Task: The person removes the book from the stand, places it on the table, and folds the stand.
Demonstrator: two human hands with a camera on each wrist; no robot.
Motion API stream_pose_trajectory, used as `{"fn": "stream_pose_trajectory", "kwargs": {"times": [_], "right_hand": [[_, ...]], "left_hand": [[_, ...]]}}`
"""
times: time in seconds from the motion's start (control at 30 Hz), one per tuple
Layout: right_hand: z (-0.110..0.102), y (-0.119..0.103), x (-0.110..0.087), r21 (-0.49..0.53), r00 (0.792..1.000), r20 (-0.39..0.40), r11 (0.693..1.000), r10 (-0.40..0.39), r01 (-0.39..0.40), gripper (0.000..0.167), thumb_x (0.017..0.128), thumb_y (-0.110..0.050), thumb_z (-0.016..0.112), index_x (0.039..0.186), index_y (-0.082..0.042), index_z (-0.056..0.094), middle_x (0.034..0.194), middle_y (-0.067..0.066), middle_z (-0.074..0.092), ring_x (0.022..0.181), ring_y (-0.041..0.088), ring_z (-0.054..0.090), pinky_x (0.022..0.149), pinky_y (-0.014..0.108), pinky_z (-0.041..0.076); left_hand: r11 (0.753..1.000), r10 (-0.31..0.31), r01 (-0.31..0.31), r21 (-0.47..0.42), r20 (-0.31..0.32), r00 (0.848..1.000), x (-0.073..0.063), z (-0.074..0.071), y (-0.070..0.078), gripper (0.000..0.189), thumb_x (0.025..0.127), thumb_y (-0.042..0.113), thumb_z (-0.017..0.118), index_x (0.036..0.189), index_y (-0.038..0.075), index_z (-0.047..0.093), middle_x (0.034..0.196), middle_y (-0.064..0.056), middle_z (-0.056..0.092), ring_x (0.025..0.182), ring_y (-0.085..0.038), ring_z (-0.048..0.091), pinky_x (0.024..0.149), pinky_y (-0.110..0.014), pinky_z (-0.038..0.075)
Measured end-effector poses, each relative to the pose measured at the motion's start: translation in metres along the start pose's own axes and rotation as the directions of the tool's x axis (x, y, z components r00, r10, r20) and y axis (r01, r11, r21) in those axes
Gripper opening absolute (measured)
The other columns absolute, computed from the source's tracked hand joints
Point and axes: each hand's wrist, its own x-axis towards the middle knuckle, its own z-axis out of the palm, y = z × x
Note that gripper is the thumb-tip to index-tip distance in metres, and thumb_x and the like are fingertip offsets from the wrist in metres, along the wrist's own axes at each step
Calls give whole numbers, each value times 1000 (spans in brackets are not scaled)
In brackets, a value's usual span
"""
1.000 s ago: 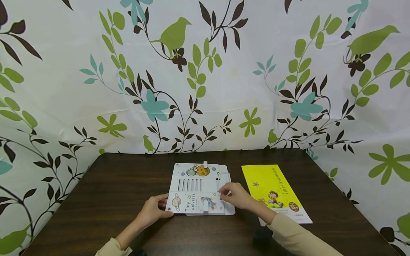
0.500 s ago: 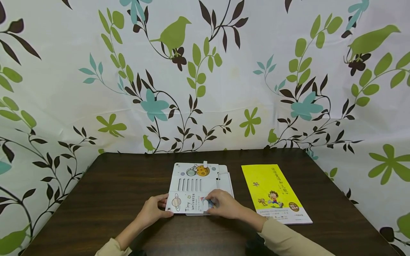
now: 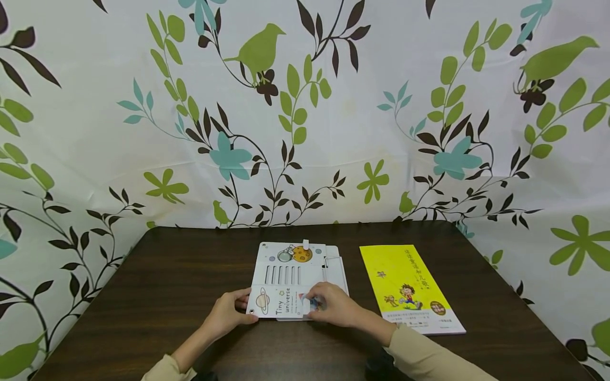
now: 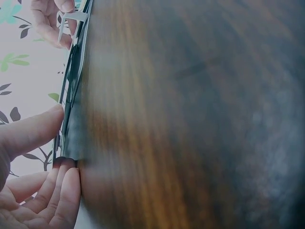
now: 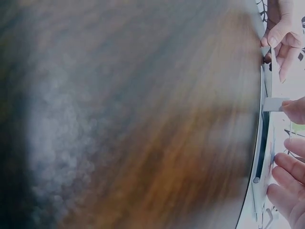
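Observation:
A white folding book stand [image 3: 281, 259] printed with planets and "Tiny universe" lies flat on the dark wooden table. My left hand [image 3: 227, 312] grips its near left corner, thumb above and fingertips beneath, as the left wrist view shows. At the near edge, my right hand [image 3: 335, 304] pinches a white page clip [image 5: 273, 104], its thumb on the clip in the right wrist view. The other right fingers lie over the stand's face and cover part of the colourful print. A second clip [image 3: 305, 244] sits at the far edge, and a thin wire [image 3: 324, 270] runs near the right side.
To the right of the stand lies a yellow book [image 3: 405, 286] with a cartoon child on its cover. The brown tabletop [image 3: 190, 270] reaches back to a wall cloth [image 3: 343, 121] patterned with leaves and birds.
My right hand has moved left from the wire at the stand's right side to the clip on the near edge. Over the last half second both hands have stayed put.

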Motion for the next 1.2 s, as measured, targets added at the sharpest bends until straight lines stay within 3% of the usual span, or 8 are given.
{"fn": "stream_pose_trajectory", "kwargs": {"times": [0.33,0.53,0.77,1.0,1.2], "right_hand": [[1,-1,-1,-1,1000,-6,1000,-6,6,24,76,-22,72,96,-10,65,97,-4,61,84,8,50,80,24,43],[-3,-1,2,2,1000,16,1000,-16,16,26,75,-23,73,96,-9,66,92,-5,61,79,9,49,72,19,41],[-19,8,17,71,997,53,996,51,-55,37,79,-32,69,103,-5,65,95,0,64,87,12,56,81,27,48],[-29,34,43,81,992,-88,993,95,-88,34,82,-22,66,106,2,62,101,10,63,92,21,58,82,35,49],[-28,54,65,103,959,-232,984,166,-145,30,81,-12,68,106,2,61,101,12,63,93,23,58,83,37,48]], "left_hand": [[1000,-9,9,-2,-5,1000,0,0,0,68,57,4,82,118,-12,54,87,-6,63,79,-16,59,59,-21,45],[1000,-10,10,3,-5,1000,0,-1,0,69,57,4,83,118,-12,54,87,-6,62,79,-16,59,59,-21,45],[1000,6,-6,2,1,1000,0,0,-1,68,58,5,83,117,-11,54,86,-6,62,78,-16,59,59,-20,45],[1000,4,-4,-3,3,1000,-2,-1,0,69,58,4,82,118,-13,52,87,-7,62,78,-16,59,59,-20,45],[1000,5,-5,-1,6,1000,-2,-1,-1,70,58,5,82,118,-13,52,87,-7,62,78,-16,59,59,-20,45]]}}
